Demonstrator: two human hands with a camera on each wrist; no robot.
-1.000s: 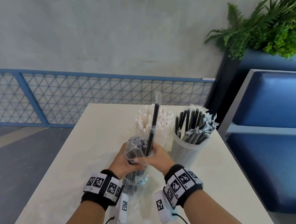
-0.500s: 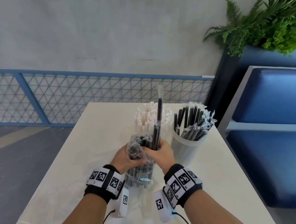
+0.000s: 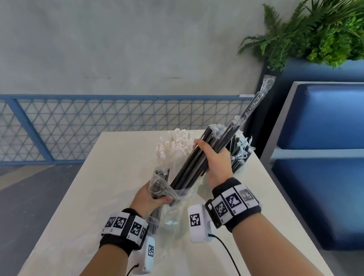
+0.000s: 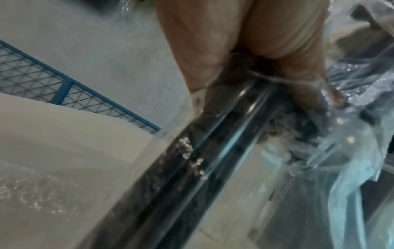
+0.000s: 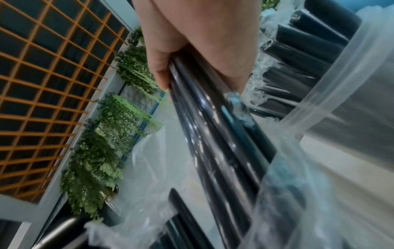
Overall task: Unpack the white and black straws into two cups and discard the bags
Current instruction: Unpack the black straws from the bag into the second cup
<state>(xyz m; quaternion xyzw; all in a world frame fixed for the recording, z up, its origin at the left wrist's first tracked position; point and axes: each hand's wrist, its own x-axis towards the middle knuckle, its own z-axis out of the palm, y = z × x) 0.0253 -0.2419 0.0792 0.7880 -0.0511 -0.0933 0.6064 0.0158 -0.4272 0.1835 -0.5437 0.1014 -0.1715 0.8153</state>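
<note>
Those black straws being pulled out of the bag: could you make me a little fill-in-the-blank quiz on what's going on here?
1. The right hand grips a bundle of ____ straws.
2. The left hand holds the clear plastic ____ that the bundle is coming out of.
3. The cup behind the right hand holds ____ straws.
4. The table is ____ in colour.

Missing words: black; bag; black; white

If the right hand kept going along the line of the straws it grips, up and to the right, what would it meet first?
Probably the cup of black straws just beyond the right hand; the bundle of black straws already reaches above it. Depth is unclear.
</note>
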